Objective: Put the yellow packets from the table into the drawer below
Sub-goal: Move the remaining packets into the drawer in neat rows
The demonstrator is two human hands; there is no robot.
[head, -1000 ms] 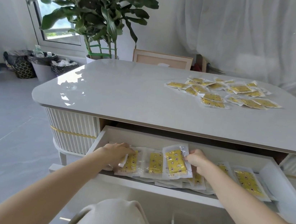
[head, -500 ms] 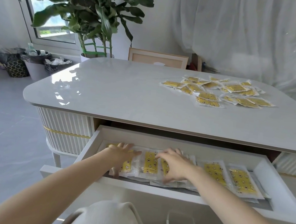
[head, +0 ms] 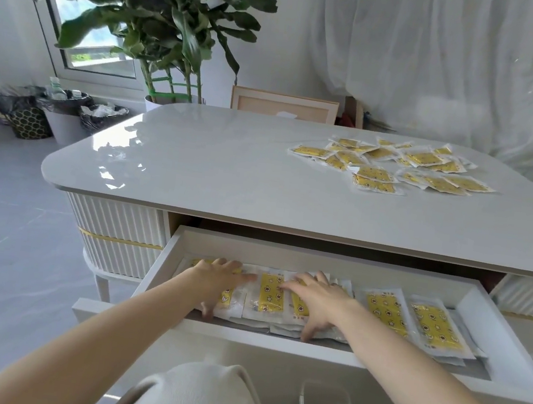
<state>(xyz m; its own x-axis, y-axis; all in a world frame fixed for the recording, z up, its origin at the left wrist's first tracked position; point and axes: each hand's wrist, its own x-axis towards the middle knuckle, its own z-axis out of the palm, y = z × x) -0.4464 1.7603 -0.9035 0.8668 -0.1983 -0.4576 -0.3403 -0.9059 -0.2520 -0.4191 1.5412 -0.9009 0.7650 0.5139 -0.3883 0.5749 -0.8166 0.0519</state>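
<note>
Yellow star-print packets in clear wrap (head: 270, 293) line the open white drawer (head: 319, 255); the rest sit on the glossy grey table (head: 228, 169). L hand (head: 221, 280) & R hand (head: 317, 296) press them flat, fingers spread. Smooth lightly, keep rows edge-to-edge w/o creasing.

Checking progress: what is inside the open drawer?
The drawer holds yellow packets side by side, some stacked. The left hand and right hand lie flat on several, hiding parts of them.
</note>
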